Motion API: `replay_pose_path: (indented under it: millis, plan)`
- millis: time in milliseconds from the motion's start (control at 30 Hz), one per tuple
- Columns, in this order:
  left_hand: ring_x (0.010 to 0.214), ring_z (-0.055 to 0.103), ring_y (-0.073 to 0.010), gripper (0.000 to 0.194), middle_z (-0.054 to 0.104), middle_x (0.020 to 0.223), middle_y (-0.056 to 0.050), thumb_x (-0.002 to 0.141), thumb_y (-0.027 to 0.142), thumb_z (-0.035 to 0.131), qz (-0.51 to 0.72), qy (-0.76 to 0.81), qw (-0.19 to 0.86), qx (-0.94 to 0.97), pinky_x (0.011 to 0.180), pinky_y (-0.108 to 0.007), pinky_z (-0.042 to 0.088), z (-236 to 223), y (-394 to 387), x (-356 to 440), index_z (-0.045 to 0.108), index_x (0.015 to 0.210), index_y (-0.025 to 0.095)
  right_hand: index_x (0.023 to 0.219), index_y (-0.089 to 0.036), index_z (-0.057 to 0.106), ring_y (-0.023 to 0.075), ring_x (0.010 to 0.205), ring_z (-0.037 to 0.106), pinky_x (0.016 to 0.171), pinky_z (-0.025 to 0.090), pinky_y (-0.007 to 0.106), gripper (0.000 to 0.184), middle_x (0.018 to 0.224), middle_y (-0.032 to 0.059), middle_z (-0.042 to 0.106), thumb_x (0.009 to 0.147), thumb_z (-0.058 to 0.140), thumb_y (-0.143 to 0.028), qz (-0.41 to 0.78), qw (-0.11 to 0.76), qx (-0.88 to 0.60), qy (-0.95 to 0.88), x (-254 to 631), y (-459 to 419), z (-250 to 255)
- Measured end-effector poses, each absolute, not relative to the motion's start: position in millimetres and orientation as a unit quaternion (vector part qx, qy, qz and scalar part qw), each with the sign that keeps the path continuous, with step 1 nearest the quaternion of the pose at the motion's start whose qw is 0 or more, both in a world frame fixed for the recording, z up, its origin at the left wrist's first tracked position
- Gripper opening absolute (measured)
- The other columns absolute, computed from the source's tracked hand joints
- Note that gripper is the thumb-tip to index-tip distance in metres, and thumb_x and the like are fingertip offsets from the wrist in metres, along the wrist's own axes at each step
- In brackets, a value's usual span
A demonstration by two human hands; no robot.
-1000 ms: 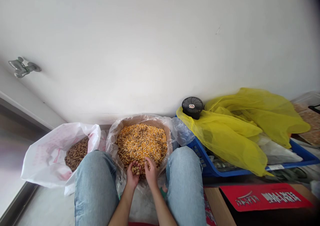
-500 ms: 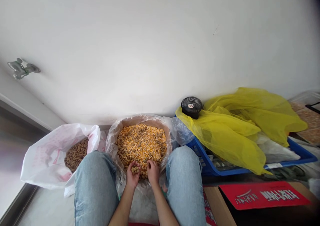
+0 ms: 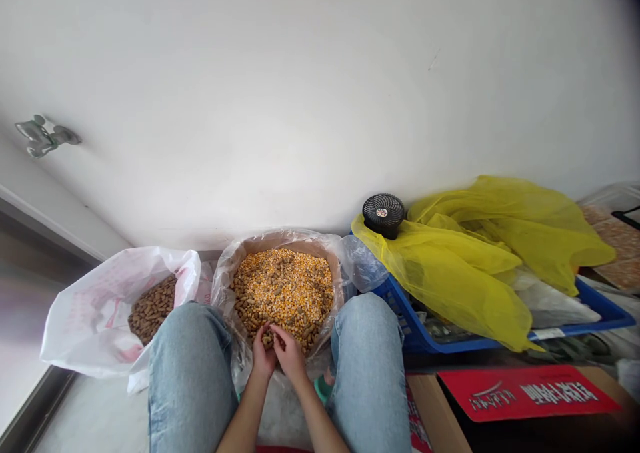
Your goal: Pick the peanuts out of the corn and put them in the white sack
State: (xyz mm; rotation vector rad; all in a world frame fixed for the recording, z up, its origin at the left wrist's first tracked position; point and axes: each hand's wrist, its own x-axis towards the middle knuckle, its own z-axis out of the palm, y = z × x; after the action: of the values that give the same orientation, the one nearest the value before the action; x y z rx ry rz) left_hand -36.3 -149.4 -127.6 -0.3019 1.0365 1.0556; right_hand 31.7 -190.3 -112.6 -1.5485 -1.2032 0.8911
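Note:
My left hand [image 3: 263,351] is cupped around a few unshelled peanuts [image 3: 269,338], over the near edge of a plastic-lined container. My right hand [image 3: 289,351] meets it, fingers pinched together above the left palm; whatever they grip is hidden. Beneath both hands, yellow corn kernels [image 3: 305,286] fill the container, with unshelled peanuts [image 3: 245,306] scattered among them, thickest on the left side. The clear plastic liner [image 3: 225,299] folds out over the rim. To the left, a white plastic bag [image 3: 85,319] stands open with a heap of peanuts [image 3: 153,308] inside.
My knees flank the container. On the right, a blue basket [image 3: 425,339] carries yellow mesh [image 3: 465,253] and a small black fan [image 3: 383,214]. A cardboard box with a red flap [image 3: 525,391] lies in front of it. A tap [image 3: 45,136] juts from the white wall.
My right hand has moved left from above the corn to my left hand, and its fingers now touch the left palm area. The left hand stays in place with the peanuts.

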Motion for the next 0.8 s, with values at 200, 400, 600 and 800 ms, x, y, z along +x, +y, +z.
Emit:
replay_pose_path:
  millis: [200, 400, 600, 800]
  plan:
    - [0.057, 0.059, -0.011, 0.015, 0.06, 0.064, -0.001, 0.074, 0.013, 0.044, 0.476, 0.466, 0.74, -0.093, 0.059, -0.024, 0.046, -129, -151, -37, 0.057, 0.069, 0.017, 0.091, -0.023, 0.063, 0.0164, 0.089, 0.058, 0.081, 0.045, 0.031, 0.029, 0.092, 0.0046, 0.064, 0.071, 0.044, -0.014, 0.329, 0.492, -0.64, -0.49, 33, -190, -106]
    - [0.058, 0.058, -0.0097, 0.016, 0.06, 0.063, -0.001, 0.074, 0.014, 0.043, 0.465, 0.463, 0.748, -0.101, 0.059, -0.021, 0.046, -130, -151, -37, 0.058, 0.068, 0.016, 0.09, -0.023, 0.063, 0.0163, 0.091, 0.056, 0.082, 0.044, 0.031, 0.024, 0.095, 0.0048, 0.063, 0.075, 0.046, -0.02, 0.338, 0.501, -0.619, -0.502, 28, -191, -101]
    - [0.059, 0.06, -0.0106, 0.015, 0.062, 0.066, -0.001, 0.076, 0.012, 0.042, 0.477, 0.454, 0.746, -0.099, 0.057, -0.022, 0.048, -128, -150, -37, 0.057, 0.073, 0.016, 0.088, -0.022, 0.062, 0.0152, 0.089, 0.057, 0.081, 0.044, 0.028, 0.024, 0.091, 0.0047, 0.063, 0.077, 0.041, -0.022, 0.331, 0.521, -0.64, -0.458, 32, -190, -106]
    - [0.066, 0.062, -0.0128, 0.014, 0.064, 0.075, -0.005, 0.077, 0.013, 0.042, 0.466, 0.43, 0.769, -0.085, 0.058, -0.024, 0.05, -125, -151, -38, 0.056, 0.082, 0.014, 0.09, -0.019, 0.061, 0.0166, 0.089, 0.056, 0.081, 0.043, 0.029, 0.025, 0.093, 0.0069, 0.062, 0.075, 0.041, -0.024, 0.313, 0.524, -0.693, -0.384, 41, -189, -124]
